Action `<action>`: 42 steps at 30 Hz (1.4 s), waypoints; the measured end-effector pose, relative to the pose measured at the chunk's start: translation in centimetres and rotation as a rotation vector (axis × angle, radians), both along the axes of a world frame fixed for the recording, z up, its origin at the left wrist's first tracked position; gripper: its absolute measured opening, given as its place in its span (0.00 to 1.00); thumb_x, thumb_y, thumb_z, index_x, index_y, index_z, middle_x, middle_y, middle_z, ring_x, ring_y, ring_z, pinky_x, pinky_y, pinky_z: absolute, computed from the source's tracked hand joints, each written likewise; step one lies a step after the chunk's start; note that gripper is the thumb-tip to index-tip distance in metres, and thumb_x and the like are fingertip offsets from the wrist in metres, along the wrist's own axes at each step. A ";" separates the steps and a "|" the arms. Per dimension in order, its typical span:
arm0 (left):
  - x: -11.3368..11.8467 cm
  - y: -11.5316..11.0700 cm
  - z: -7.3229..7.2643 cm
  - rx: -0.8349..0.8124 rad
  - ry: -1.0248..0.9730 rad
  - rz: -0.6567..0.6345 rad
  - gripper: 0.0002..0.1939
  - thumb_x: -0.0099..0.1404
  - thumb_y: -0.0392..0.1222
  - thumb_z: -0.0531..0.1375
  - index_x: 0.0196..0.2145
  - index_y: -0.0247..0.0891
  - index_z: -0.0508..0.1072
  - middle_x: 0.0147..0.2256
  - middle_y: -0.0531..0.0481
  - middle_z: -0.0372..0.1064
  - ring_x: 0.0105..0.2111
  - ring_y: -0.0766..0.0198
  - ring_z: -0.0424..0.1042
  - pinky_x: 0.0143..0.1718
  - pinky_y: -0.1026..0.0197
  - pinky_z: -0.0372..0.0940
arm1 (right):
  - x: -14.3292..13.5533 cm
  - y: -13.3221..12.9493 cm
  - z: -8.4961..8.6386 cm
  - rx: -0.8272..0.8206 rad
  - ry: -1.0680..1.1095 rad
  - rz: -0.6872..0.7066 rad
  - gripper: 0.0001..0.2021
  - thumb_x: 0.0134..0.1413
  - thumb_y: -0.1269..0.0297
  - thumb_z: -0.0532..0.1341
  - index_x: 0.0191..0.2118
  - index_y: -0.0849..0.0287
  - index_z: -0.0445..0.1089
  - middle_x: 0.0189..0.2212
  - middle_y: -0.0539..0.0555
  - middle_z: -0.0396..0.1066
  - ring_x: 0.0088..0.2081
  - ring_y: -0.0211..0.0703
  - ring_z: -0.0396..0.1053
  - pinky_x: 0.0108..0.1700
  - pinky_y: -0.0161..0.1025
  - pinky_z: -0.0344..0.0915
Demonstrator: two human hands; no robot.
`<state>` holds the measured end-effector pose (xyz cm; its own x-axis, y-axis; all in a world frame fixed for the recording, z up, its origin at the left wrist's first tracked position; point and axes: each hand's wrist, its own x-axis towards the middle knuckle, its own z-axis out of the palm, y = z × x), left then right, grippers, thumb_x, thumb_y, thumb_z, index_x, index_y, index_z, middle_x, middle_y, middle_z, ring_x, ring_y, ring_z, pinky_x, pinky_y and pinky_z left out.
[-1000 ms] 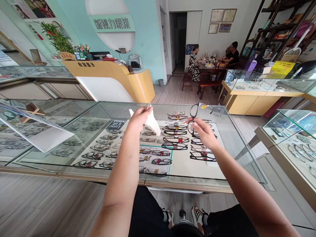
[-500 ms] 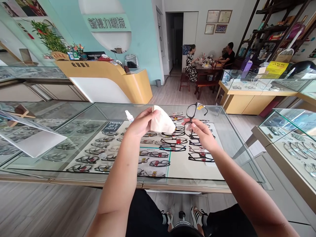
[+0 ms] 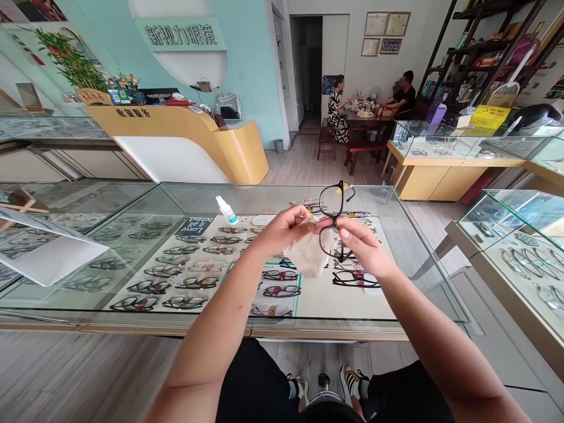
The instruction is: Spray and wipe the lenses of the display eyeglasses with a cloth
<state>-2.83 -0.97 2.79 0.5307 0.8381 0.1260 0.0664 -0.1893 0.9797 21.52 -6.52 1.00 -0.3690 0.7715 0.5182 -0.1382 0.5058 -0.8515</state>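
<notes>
Above the glass counter, my right hand [image 3: 363, 242] pinches a pair of black-framed glasses [image 3: 331, 198] near the bridge, the frame turned upright with one lens above the other. A pale cloth [image 3: 307, 255] hangs from the closed fingers of my left hand [image 3: 284, 230], just beside the lower lens. My left fingertips are close to the right ones; whether they touch the frame is unclear. A small white spray bottle [image 3: 226, 210] lies or stands on the glass, left of my left hand.
Rows of glasses [image 3: 194, 282] show through the glass counter [image 3: 423, 258]. A white folded board [image 3: 48, 249] is at the left. Another display case [image 3: 520, 235] borders the right. Two people sit at a far table [image 3: 368, 116].
My left hand has moved right with the cloth, which now hangs beside the glasses. The spray bottle is more fully visible. The glasses have shifted slightly left and turned a little.
</notes>
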 end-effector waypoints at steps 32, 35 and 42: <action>0.8 -0.4 0.0 0.245 0.179 -0.046 0.29 0.72 0.71 0.67 0.33 0.41 0.71 0.28 0.56 0.53 0.28 0.65 0.53 0.30 0.60 0.47 | 0.0 0.4 -0.6 -0.089 0.116 -0.087 0.18 0.75 0.40 0.65 0.54 0.46 0.83 0.59 0.55 0.85 0.66 0.58 0.78 0.74 0.60 0.69; 1.1 -0.5 -0.3 0.232 0.111 -0.064 0.31 0.73 0.72 0.65 0.31 0.42 0.68 0.28 0.55 0.53 0.28 0.65 0.53 0.29 0.59 0.47 | 0.0 0.2 -0.7 -0.106 0.098 -0.073 0.19 0.74 0.38 0.65 0.54 0.45 0.83 0.59 0.55 0.85 0.64 0.59 0.79 0.71 0.60 0.72; 1.7 -0.8 -0.6 0.182 0.044 -0.058 0.30 0.70 0.72 0.69 0.35 0.41 0.71 0.28 0.56 0.57 0.28 0.66 0.56 0.30 0.61 0.50 | 0.0 -0.1 -0.5 -0.127 0.069 -0.073 0.21 0.74 0.37 0.65 0.54 0.45 0.83 0.58 0.56 0.85 0.63 0.59 0.80 0.70 0.59 0.73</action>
